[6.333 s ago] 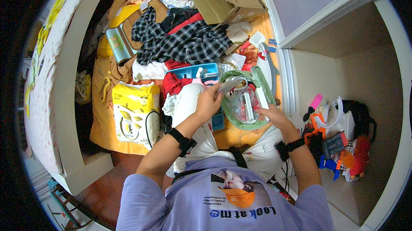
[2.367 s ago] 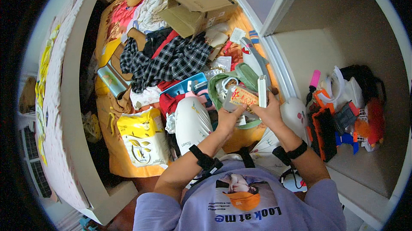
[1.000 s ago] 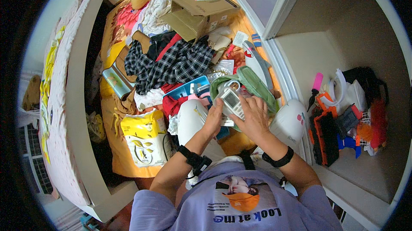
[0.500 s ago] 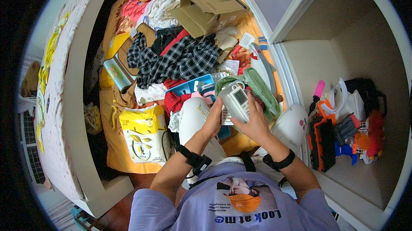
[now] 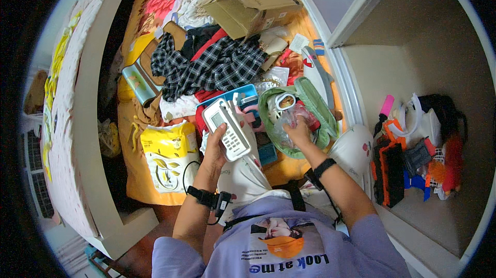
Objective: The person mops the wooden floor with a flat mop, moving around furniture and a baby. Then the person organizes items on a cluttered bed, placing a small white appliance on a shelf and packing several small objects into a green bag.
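A white calculator [image 5: 230, 132] with a grey screen and rows of keys lies in my left hand [image 5: 214, 146], the thumb resting along its edge. It is tilted above my left knee, beside a blue tray [image 5: 243, 92]. My right hand [image 5: 299, 134] reaches into an open green zip pouch [image 5: 311, 97] and its fingers are on a crinkled clear plastic bag [image 5: 285, 125]; some fingertips are hidden by it. Something red shows in the pouch near these fingers. A white ring-shaped roll [image 5: 285, 101] sits inside the pouch at the far side.
A black-and-white plaid shirt [image 5: 222, 64] and an open cardboard box [image 5: 258, 7] lie farther off. A yellow-and-white pack [image 5: 169, 156] stands at the left. On the right, a cabinet shelf [image 5: 372, 66] holds several items, among them an orange-and-black case [image 5: 386, 169].
The calculator has gone from both hands to my left hand alone, moving left. My right hand has let go of it and moved down into the green pouch, onto the plastic bag.
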Tool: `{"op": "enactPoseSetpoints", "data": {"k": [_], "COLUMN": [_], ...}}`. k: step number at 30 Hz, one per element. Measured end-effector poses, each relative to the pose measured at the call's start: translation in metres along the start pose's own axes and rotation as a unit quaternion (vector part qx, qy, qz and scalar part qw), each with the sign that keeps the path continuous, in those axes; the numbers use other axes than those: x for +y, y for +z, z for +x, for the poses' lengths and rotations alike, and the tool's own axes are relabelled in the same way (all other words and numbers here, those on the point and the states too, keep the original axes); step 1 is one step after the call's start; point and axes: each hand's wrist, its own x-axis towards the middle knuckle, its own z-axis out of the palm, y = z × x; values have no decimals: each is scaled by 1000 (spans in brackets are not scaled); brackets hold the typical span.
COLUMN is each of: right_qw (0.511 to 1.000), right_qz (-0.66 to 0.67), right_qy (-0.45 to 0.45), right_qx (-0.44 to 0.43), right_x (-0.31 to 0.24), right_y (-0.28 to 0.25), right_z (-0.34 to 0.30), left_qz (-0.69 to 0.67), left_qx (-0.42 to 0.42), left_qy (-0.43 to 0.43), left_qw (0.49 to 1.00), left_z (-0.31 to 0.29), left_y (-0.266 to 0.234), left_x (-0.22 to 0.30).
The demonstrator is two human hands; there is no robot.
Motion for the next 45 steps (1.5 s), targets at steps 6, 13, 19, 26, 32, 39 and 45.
{"op": "enactPoseSetpoints", "data": {"k": [6, 13, 19, 26, 32, 39, 45], "right_qw": [962, 866, 838, 760, 752, 781, 898], "right_qz": [-225, 172, 351, 457, 521, 499, 380], "right_qy": [-99, 170, 204, 207, 196, 202, 139], "right_qx": [-116, -438, -365, -413, -354, -318, -171], "right_x": [52, 46, 37, 38, 46, 45, 52], "right_y": [26, -36, -63, -76, -69, -68, -54], "right_z": [8, 36, 29, 29, 28, 27, 27], "left_qz": [-119, -174, -132, -119, -87, -83, -95], "left_qx": [-14, -52, -81, -53, -58, -73, -135], "left_qy": [-45, -26, -28, -22, -30, -18, -44], "left_qw": [992, 983, 988, 991, 994, 994, 985], "left_z": [7, 14, 19, 14, 17, 19, 15], "left_y": [-19, -22, -22, -19, -24, -28, -19], "left_x": [-21, -18, -20, -17, -18, -21, -14]}}
